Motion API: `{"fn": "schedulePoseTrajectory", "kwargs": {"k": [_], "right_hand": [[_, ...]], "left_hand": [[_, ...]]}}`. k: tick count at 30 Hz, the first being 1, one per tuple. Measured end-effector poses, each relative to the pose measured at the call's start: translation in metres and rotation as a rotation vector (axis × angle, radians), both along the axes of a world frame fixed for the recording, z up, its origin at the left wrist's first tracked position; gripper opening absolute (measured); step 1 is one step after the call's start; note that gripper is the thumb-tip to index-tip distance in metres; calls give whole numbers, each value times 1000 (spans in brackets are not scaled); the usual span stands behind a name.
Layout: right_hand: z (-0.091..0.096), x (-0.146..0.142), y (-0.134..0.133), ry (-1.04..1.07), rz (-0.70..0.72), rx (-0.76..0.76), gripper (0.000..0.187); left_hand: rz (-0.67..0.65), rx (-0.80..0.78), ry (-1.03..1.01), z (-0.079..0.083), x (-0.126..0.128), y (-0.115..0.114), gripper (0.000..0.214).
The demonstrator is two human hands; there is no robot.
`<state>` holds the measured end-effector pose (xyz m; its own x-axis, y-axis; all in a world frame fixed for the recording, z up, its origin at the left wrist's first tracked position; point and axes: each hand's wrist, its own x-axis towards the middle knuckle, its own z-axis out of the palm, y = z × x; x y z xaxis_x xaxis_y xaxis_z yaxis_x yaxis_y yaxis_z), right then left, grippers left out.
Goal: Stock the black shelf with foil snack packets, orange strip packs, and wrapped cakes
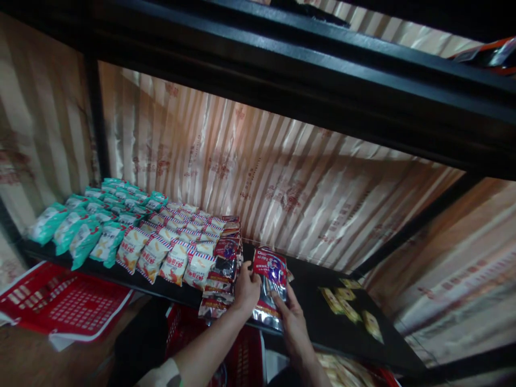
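A shiny dark red, blue and silver snack packet (271, 271) is held upright above the black shelf (308, 279). My right hand (293, 312) grips its lower right side, with the thumb across the front and the fingers mostly behind. At the packet's left edge, my left hand (246, 287) has its fingers curled and its thumb against the edge; part of its grip is hidden. Just left of that hand, similar dark red packets (226, 266) form a row from front to back.
White-and-red snack bags (173, 260) and teal bags (84, 239) fill the shelf's left part in rows. Several small yellow packets (344, 301) lie to the right. Red baskets (76, 295) sit below the front edge. A dark upper shelf beam (258, 80) crosses overhead.
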<state>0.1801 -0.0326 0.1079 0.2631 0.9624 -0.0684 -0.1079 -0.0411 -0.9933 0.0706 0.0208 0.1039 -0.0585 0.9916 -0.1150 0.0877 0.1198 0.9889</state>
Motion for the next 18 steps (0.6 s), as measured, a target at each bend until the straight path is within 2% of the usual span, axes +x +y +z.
{"fn": "schedulePoseTrajectory", "kwargs": {"k": [3, 7, 12, 18], "right_hand": [[13, -10, 19, -21, 25, 36, 84], [24, -20, 52, -100, 65, 95, 75], [36, -34, 95, -174, 161, 118, 69], [45, -54, 141, -387, 168, 137, 52]], "left_hand": [[60, 122, 34, 3, -7, 3, 44], [121, 238, 91, 5, -17, 7, 41], [186, 181, 200, 2, -26, 16, 45], [184, 194, 254, -2, -31, 36, 49]]}}
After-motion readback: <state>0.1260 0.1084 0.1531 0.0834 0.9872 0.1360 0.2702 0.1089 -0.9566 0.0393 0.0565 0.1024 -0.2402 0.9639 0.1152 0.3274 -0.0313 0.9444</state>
